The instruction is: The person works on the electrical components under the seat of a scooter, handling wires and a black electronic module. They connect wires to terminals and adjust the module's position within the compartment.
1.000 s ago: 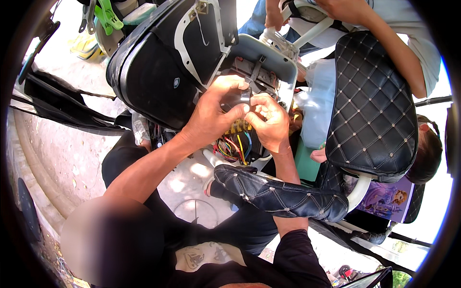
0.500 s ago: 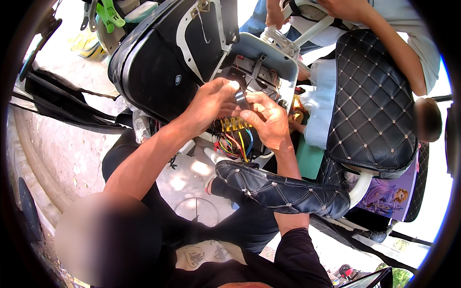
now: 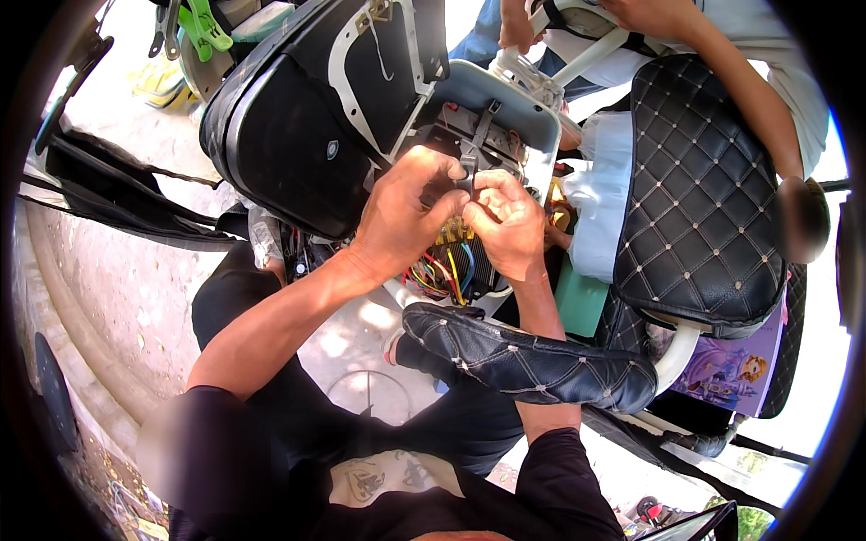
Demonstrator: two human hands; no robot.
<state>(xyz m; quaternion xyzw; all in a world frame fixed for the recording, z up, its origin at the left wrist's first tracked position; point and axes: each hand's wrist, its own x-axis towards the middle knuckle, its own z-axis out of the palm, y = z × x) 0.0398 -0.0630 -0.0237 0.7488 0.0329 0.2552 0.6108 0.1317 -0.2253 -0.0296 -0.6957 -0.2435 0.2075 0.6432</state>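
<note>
My left hand [image 3: 410,207] and my right hand [image 3: 505,221] meet over an open grey compartment [image 3: 538,117], fingers curled and pinched round a small glossy black piece [image 3: 467,169], perhaps tape; fingers partly hide it. Below them are a yellow terminal block [image 3: 451,236], coloured wires [image 3: 448,270] and a black finned unit [image 3: 483,269]. Further inside, dark components [image 3: 492,140] and a metal bracket lie under and behind my fingers. The compartment's black lid [image 3: 280,135] stands open at the left, with a white hinge frame.
A black quilted seat [image 3: 695,198], padded bar [image 3: 523,356], white bag [image 3: 595,198], green board [image 3: 577,302] and purple picture board [image 3: 722,374] are at right. Another person's arm [image 3: 740,99] reaches along the top; a head shows at right. Green clamps [image 3: 203,27] hang at upper left.
My fingers have shifted on the black piece, which has turned more upright since half a second ago. My left hand's thumb has come back toward my right hand's fingers.
</note>
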